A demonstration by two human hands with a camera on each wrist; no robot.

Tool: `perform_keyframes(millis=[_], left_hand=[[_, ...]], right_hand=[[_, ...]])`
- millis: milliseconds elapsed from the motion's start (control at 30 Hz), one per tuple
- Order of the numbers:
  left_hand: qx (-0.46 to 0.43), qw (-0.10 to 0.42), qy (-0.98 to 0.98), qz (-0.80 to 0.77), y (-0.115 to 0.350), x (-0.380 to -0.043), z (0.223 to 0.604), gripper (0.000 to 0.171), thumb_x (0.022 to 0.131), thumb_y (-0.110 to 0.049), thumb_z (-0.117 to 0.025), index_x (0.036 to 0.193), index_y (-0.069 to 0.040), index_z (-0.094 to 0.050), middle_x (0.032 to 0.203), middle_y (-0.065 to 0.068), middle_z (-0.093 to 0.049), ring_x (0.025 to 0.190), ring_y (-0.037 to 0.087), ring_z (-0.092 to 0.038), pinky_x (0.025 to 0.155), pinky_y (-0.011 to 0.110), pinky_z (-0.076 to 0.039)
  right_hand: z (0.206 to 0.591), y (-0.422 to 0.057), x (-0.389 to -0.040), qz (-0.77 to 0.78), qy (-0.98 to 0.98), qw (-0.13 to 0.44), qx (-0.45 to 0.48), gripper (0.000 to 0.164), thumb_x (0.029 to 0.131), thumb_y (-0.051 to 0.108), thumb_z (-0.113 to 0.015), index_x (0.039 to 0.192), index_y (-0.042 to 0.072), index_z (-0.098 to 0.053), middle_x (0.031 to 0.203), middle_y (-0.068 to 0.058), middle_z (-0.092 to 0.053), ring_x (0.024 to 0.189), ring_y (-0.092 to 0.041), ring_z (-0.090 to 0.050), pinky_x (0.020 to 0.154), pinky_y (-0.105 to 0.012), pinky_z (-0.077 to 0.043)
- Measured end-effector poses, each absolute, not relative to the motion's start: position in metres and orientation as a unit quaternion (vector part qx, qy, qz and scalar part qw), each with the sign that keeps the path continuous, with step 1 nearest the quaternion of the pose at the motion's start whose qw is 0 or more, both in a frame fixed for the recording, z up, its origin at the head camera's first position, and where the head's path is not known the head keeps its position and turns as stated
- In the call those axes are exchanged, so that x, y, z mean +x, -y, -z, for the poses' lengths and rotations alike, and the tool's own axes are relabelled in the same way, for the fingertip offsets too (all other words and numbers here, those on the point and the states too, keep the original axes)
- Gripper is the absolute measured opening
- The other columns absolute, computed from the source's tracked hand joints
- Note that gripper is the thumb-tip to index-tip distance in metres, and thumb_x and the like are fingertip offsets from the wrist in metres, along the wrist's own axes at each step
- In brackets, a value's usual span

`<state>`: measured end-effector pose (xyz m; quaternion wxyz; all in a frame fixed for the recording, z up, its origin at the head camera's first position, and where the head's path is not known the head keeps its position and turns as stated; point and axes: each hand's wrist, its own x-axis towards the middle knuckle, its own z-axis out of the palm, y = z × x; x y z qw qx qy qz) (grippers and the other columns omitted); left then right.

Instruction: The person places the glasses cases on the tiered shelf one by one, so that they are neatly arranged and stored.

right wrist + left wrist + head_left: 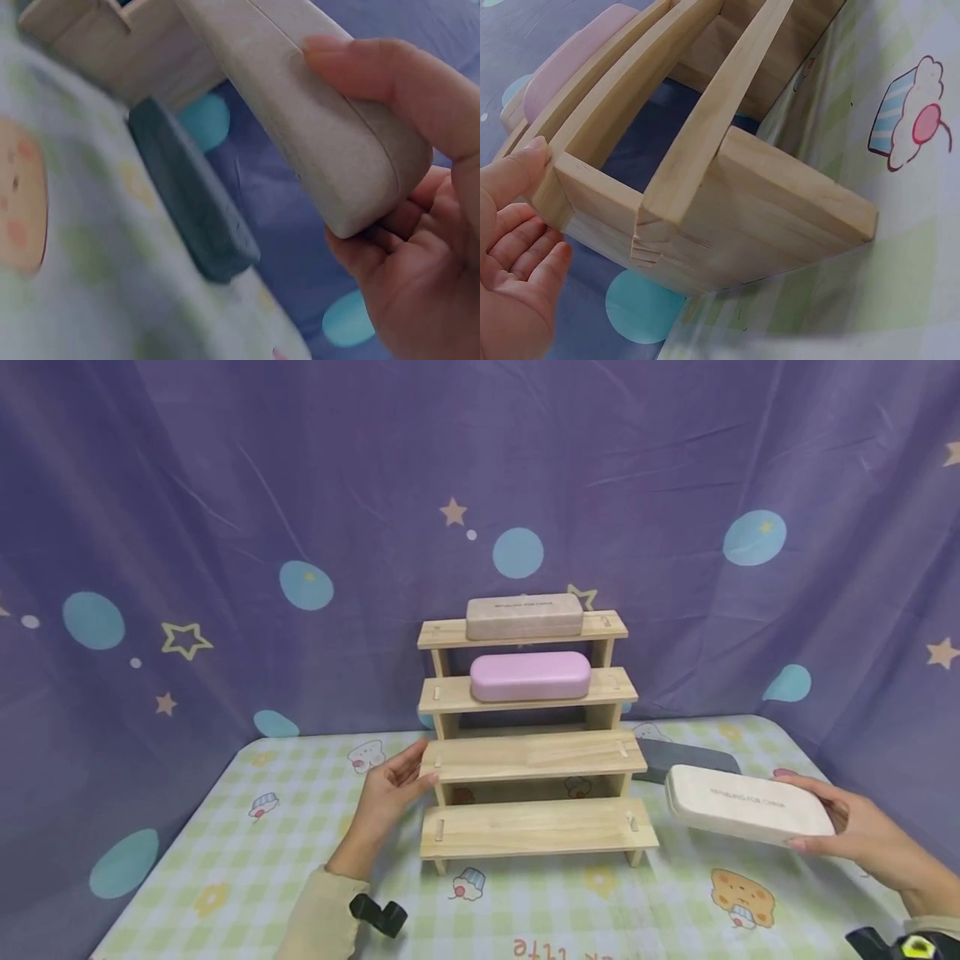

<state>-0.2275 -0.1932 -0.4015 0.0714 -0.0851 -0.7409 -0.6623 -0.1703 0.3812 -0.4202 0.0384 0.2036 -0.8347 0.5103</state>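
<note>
My right hand [862, 831] grips the right end of a cream glasses case [750, 803], thumb on one side and fingers under the other, holding it above the table right of a stepped wooden shelf [536, 828]. My left hand [390, 789] is at the shelf's left side, its thumb and fingers around the end of the second board from the bottom. In the left wrist view the thumb [529, 161] presses that board's corner. A beige glasses case [525, 618] lies on the top board, and a pink glasses case [531, 677] on the one below.
A dark grey case [686, 758] lies on the table behind the held one, close to the shelf's right side. The table has a green checked cloth [300, 852] with cartoon prints. A purple curtain [375, 468] hangs right behind the shelf.
</note>
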Motion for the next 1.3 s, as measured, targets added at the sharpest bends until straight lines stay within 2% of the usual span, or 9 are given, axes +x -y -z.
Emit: perform_keyframes(millis=[133, 200, 233, 433, 467, 633, 800, 1033, 1300], left_hand=[[-0.087, 0.069, 0.740, 0.663, 0.193, -0.227, 0.401, 0.056, 0.083, -0.001, -0.070, 0.134, 0.004, -0.048, 0.138, 0.016, -0.049, 0.126, 0.024, -0.047, 0.099, 0.019, -0.042], [-0.086, 0.066, 0.740, 0.663, 0.193, -0.227, 0.401, 0.056, 0.083, -0.002, -0.070, 0.134, 0.004, -0.048, 0.138, 0.016, -0.049, 0.126, 0.024, -0.047, 0.101, 0.021, -0.042], [-0.086, 0.066, 0.741, 0.663, 0.193, -0.227, 0.401, 0.056, 0.083, -0.002, -0.070, 0.134, 0.003, -0.048, 0.138, 0.016, -0.049, 0.126, 0.024, -0.047, 0.101, 0.022, -0.041], [-0.087, 0.068, 0.742, 0.661, 0.193, -0.228, 0.402, 0.056, 0.083, -0.002, -0.070, 0.134, 0.003, -0.048, 0.138, 0.016, -0.049, 0.126, 0.023, -0.047, 0.101, 0.022, -0.042], [-0.087, 0.069, 0.742, 0.661, 0.193, -0.228, 0.402, 0.056, 0.083, -0.003, -0.070, 0.134, 0.003, -0.048, 0.138, 0.016, -0.049, 0.126, 0.023, -0.048, 0.100, 0.021, -0.042], [-0.089, 0.076, 0.742, 0.660, 0.192, -0.227, 0.400, 0.055, 0.083, -0.002, -0.070, 0.134, 0.003, -0.048, 0.137, 0.017, -0.049, 0.126, 0.025, -0.048, 0.099, 0.019, -0.042], [-0.087, 0.073, 0.744, 0.658, 0.193, -0.227, 0.401, 0.055, 0.083, -0.002, -0.070, 0.134, 0.004, -0.049, 0.137, 0.016, -0.049, 0.125, 0.026, -0.048, 0.103, 0.025, -0.041], [-0.084, 0.077, 0.751, 0.651, 0.194, -0.226, 0.402, 0.055, 0.083, -0.002, -0.070, 0.134, 0.003, -0.049, 0.137, 0.015, -0.050, 0.125, 0.024, -0.048, 0.104, 0.027, -0.039], [-0.084, 0.075, 0.750, 0.652, 0.194, -0.227, 0.402, 0.055, 0.083, -0.001, -0.070, 0.134, 0.003, -0.049, 0.137, 0.015, -0.049, 0.126, 0.024, -0.048, 0.103, 0.026, -0.040]], right_hand=[[0.405, -0.374, -0.171, -0.497, 0.847, 0.028, 0.187, 0.071, 0.077, -0.012, -0.067, 0.140, 0.005, -0.040, 0.115, 0.022, -0.057, 0.090, -0.001, -0.059, 0.057, -0.023, -0.054], [0.398, -0.370, -0.171, -0.489, 0.853, 0.027, 0.179, 0.069, 0.078, -0.010, -0.068, 0.140, 0.004, -0.040, 0.115, 0.022, -0.057, 0.091, 0.000, -0.058, 0.057, -0.022, -0.053], [0.395, -0.368, -0.171, -0.490, 0.854, 0.024, 0.174, 0.069, 0.079, -0.008, -0.068, 0.140, 0.006, -0.040, 0.114, 0.023, -0.057, 0.091, 0.001, -0.058, 0.051, -0.021, -0.052], [0.380, -0.349, -0.174, -0.525, 0.832, 0.023, 0.178, 0.071, 0.079, -0.011, -0.067, 0.141, 0.009, -0.041, 0.117, 0.019, -0.055, 0.095, 0.000, -0.057, 0.062, -0.019, -0.054], [0.378, -0.346, -0.175, -0.534, 0.825, 0.024, 0.183, 0.070, 0.078, -0.014, -0.066, 0.140, 0.008, -0.042, 0.118, 0.017, -0.056, 0.095, -0.001, -0.058, 0.070, -0.019, -0.053], [0.369, -0.328, -0.178, -0.538, 0.820, 0.042, 0.191, 0.069, 0.077, -0.014, -0.067, 0.138, 0.012, -0.046, 0.115, 0.015, -0.056, 0.092, -0.001, -0.058, 0.068, -0.018, -0.052], [0.365, -0.316, -0.181, -0.546, 0.813, 0.050, 0.198, 0.071, 0.076, -0.015, -0.068, 0.136, 0.016, -0.048, 0.115, 0.014, -0.055, 0.091, -0.001, -0.058, 0.068, -0.016, -0.051], [0.359, -0.299, -0.184, -0.569, 0.791, 0.043, 0.223, 0.069, 0.074, -0.016, -0.068, 0.135, 0.009, -0.048, 0.114, 0.009, -0.057, 0.091, -0.004, -0.059, 0.070, -0.018, -0.053], [0.351, -0.277, -0.189, -0.542, 0.811, 0.041, 0.218, 0.067, 0.073, -0.008, -0.074, 0.134, -0.001, -0.045, 0.111, 0.010, -0.057, 0.090, -0.005, -0.058, 0.069, -0.021, -0.053]])
